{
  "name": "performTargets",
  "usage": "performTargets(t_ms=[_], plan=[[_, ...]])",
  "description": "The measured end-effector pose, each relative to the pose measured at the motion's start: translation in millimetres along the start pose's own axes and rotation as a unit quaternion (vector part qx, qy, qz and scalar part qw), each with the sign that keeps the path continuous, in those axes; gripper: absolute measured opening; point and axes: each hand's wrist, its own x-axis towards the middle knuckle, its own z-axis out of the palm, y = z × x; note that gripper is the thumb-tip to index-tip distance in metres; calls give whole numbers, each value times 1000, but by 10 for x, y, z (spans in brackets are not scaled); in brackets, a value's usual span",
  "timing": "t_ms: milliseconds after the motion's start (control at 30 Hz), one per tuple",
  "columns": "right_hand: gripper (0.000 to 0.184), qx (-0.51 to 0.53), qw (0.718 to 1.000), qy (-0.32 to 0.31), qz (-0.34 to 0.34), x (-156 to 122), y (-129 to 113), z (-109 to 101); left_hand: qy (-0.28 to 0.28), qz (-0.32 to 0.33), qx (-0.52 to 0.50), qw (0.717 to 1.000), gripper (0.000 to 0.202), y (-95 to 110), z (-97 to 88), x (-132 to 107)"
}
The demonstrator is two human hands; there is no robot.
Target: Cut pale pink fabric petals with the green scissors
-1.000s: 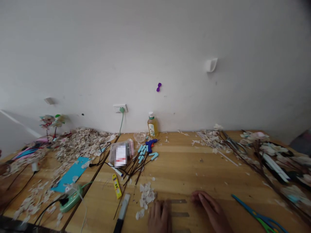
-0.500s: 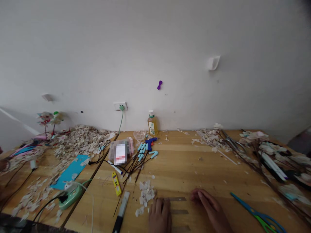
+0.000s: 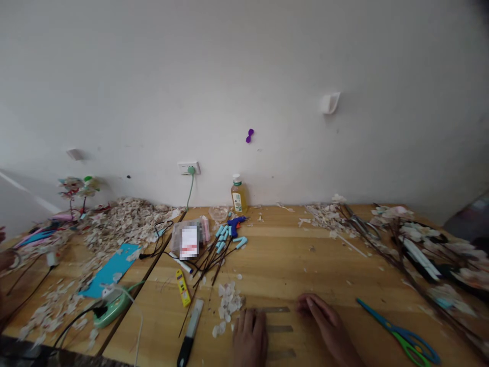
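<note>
Palm down on the wooden table, my left hand (image 3: 250, 336) rests with its fingers laid over the left ends of several thin greyish strips (image 3: 280, 329). My right hand (image 3: 323, 321) is on its side just right of the strips, fingers curled in and thumb along them; whatever is inside, if anything, is hidden. A small heap of pale petal-like flakes (image 3: 229, 300) lies just beyond my left hand. To its left is a utility knife (image 3: 191, 331) with a black handle. Blue-and-green scissors (image 3: 397, 331) lie to the right of my right hand.
Beyond are a yellow blade case (image 3: 183, 288), dark sticks (image 3: 210, 262), a blue glue gun (image 3: 237, 224) and a bottle (image 3: 238, 196). A green power strip (image 3: 112, 311) with cords sits left. Branches (image 3: 401, 260) occupy the right. Another person's hand (image 3: 6, 259) shows at far left.
The view has shifted slightly, so things on the right appear a little further left. Both hands keep nearly the same places and poses beside the strips.
</note>
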Motion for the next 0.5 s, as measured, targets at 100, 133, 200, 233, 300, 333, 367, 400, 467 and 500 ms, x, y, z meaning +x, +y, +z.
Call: performTargets(t_ms=[100, 133, 200, 233, 300, 333, 367, 400, 467, 500], plan=[[50, -54, 998, 28, -20, -94, -10, -100, 10, 10, 5, 1000, 35, -18, 8, 3], [47, -90, 994, 42, -34, -133, -9, -189, 17, 14, 8, 1000, 35, -29, 16, 2], [41, -183, 976, 92, -75, -213, 17, -463, 28, 22, 17, 999, 34, -52, 34, 1], [39, -238, 957, 126, -108, -253, 48, -640, 31, 25, 22, 999, 34, -62, 40, 3], [41, -363, 897, 178, -178, -334, 155, -1040, 36, 32, 29, 998, 33, -74, 41, 12], [42, -428, 861, 196, -190, -374, 227, -1242, 38, 35, 32, 998, 33, -75, 35, 17], [43, -481, 825, 225, -194, -414, 307, -1433, 41, 39, 33, 998, 32, -73, 27, 23], [44, -520, 799, 231, -194, -450, 390, -1603, 43, 42, 33, 998, 32, -69, 17, 28], [44, -558, 780, 214, -188, -507, 536, -1868, 46, 44, 32, 997, 32, -56, -2, 34], [43, -556, 783, 192, -201, -525, 591, -1958, 47, 43, 31, 997, 32, -50, -11, 34]])
